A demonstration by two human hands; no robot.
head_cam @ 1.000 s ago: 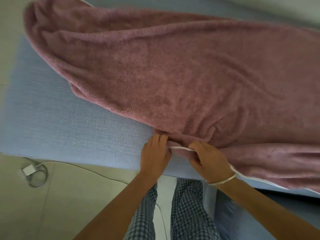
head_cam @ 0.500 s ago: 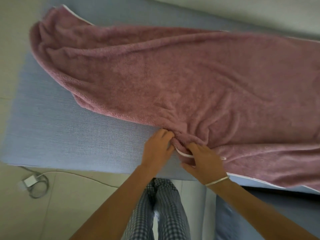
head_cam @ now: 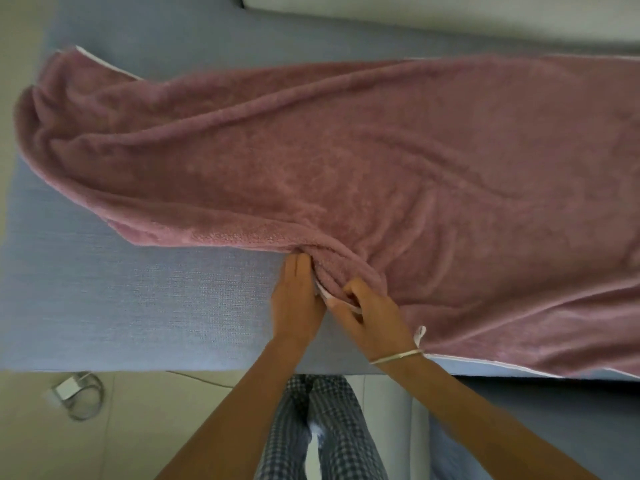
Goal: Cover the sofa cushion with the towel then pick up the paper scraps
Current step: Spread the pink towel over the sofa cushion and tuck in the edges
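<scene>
I see both hands have crept inward over the cushion; right hand [head_cam: 372, 315] still pinches the pink towel [head_cam: 415, 174] at its bunched near edge; left hand [head_cam: 296, 299] lies flat, fingers straight, beside it; the blue sofa cushion [head_cam: 138, 306] stays bare near-left, so covering is unfinished.

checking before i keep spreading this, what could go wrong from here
1. The towel is bunched, leaving the front left of the sofa cushion bare; pulling with only the right hand, which grips its edge, may skew it.
2. The left hand lies flat at the fold and might pin the cloth.
3. The charger and cable on the floor left of the legs could trip the person.
</scene>
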